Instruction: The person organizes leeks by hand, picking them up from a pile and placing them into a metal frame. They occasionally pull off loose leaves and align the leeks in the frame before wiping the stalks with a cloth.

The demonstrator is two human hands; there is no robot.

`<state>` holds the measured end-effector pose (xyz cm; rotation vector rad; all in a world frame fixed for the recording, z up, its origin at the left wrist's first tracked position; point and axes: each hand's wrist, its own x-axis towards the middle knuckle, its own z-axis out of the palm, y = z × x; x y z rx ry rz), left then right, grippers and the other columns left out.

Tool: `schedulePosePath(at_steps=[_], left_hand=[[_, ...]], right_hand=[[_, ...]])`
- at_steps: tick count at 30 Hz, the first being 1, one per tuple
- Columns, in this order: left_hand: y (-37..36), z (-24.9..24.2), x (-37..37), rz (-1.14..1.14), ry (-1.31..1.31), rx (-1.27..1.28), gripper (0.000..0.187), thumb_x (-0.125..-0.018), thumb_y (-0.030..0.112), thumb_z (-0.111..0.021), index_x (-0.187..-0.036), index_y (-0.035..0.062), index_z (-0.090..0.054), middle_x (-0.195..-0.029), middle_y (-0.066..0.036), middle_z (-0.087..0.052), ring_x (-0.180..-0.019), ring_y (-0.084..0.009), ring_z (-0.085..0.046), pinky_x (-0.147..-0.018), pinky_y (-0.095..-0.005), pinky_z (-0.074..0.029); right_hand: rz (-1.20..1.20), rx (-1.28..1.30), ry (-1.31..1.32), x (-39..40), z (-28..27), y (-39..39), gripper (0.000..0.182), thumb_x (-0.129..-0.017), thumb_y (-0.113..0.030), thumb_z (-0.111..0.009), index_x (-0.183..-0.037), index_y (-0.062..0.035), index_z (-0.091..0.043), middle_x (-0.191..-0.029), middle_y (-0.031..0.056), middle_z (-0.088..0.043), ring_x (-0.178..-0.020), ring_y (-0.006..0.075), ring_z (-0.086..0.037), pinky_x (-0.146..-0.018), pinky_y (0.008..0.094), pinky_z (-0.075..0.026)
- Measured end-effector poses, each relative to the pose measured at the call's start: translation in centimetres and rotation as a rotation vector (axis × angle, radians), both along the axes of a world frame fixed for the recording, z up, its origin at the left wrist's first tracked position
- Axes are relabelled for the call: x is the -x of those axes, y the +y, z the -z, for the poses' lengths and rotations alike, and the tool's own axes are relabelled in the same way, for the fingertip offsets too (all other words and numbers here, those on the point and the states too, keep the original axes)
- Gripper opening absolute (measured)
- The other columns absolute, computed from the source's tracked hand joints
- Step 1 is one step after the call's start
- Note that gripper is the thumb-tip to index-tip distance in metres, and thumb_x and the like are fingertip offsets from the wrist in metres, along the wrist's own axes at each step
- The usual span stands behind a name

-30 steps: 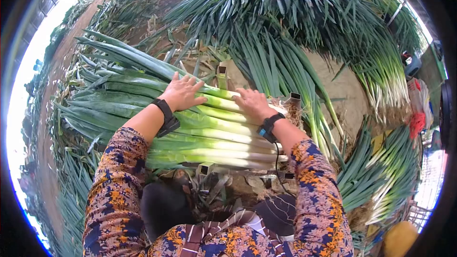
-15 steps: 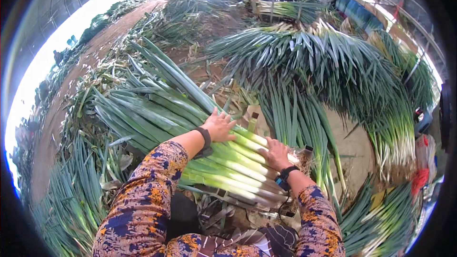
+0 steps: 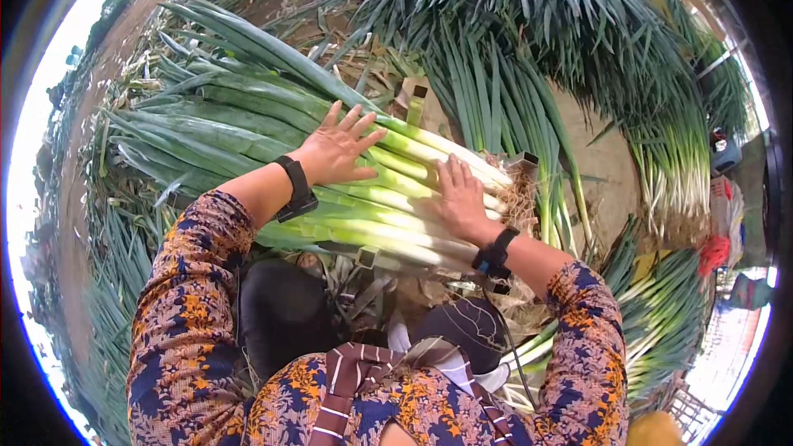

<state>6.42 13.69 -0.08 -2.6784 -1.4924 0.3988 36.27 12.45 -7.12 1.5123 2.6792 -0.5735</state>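
A thick layer of large green onions [image 3: 223,128] lies side by side in front of me, leaves to the left and white stems and roots to the right. My left hand [image 3: 337,149] rests on them where green turns pale, fingers spread wide. Farther right, my right hand [image 3: 462,200] lies flat over the white stems near the roots [image 3: 520,194], fingers stretched out. Neither hand is closed around a stalk. Under the onions a metal frame shows its square tube ends [image 3: 420,92]; most of it is hidden.
Beyond the frame lies a big heap of green onions [image 3: 529,8], with more hanging down at the right [image 3: 673,165]. Another pile [image 3: 661,314] sits at lower right, near a red bundle [image 3: 712,254]. Loose leaves cover the ground at left. My knees are close below the frame.
My view has tipped downward. My left hand has slid left along the onions and spread its fingers. My right hand has moved from the upper edge stalk onto the middle of the stems.
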Motion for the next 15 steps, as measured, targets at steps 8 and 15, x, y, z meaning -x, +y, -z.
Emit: schedulePosePath(at_steps=[8, 15], left_hand=[[-0.3, -0.2, -1.0, -0.082, 0.047, 0.039, 0.083, -0.09, 0.07, -0.045, -0.154, 0.0195, -0.029, -0.159, -0.015, -0.027, -0.149, -0.035, -0.019, -0.12, -0.0558, -0.003], [-0.6, -0.8, -1.6, -0.126, 0.098, 0.047, 0.083, -0.091, 0.069, -0.044, -0.156, 0.0207, -0.025, -0.161, -0.014, -0.022, -0.15, -0.0343, -0.016, -0.121, -0.0549, -0.003]], right_hand=[[-0.058, 0.027, -0.09, -0.4, -0.3, -0.7, 0.091, -0.089, -0.069, -0.05, -0.156, -0.0145, -0.023, -0.163, 0.021, -0.006, -0.15, 0.04, -0.006, -0.117, 0.0589, -0.011], [-0.158, 0.134, -0.244, -2.4, -2.8, -8.2, 0.089, -0.091, -0.07, -0.044, -0.155, -0.0126, -0.022, -0.159, 0.0237, -0.019, -0.145, 0.0422, -0.024, -0.109, 0.0607, -0.03]])
